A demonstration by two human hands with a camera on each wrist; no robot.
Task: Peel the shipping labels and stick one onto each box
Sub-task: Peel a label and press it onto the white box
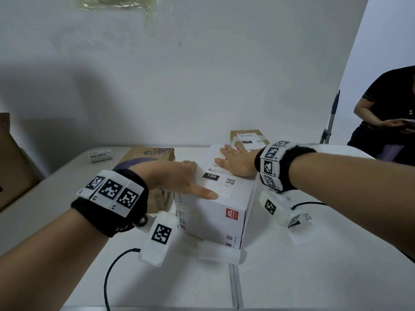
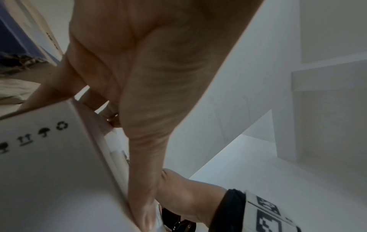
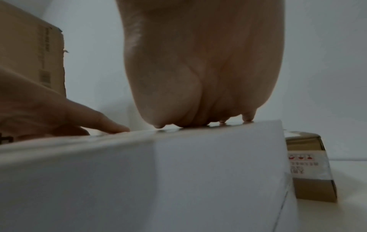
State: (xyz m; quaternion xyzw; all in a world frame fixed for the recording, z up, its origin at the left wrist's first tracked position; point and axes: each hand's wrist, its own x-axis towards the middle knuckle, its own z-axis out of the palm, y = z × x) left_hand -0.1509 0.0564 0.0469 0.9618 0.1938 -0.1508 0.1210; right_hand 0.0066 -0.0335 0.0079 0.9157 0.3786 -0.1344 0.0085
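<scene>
A white box (image 1: pixel 215 216) stands in the middle of the table with a shipping label (image 1: pixel 219 177) marked 15H on its top. My left hand (image 1: pixel 179 179) lies flat on the label's near left part, thumb stretched along the box's front edge. My right hand (image 1: pixel 237 161) presses flat on the label's far right part, fingers straight. In the right wrist view the right hand's palm (image 3: pixel 198 78) rests on the white box (image 3: pixel 178 172), with the left hand's thumb (image 3: pixel 107 124) beside it. The left wrist view shows the left hand (image 2: pixel 151 94) over the box edge (image 2: pixel 59 157).
A brown printed box (image 1: pixel 155 157) stands behind my left hand. A small brown box (image 1: pixel 248 139) bearing a label sits at the back right. A label strip (image 1: pixel 100 154) lies at the back left. A large cardboard box (image 1: pixel 11 162) is at the left edge. A person (image 1: pixel 386 115) sits far right.
</scene>
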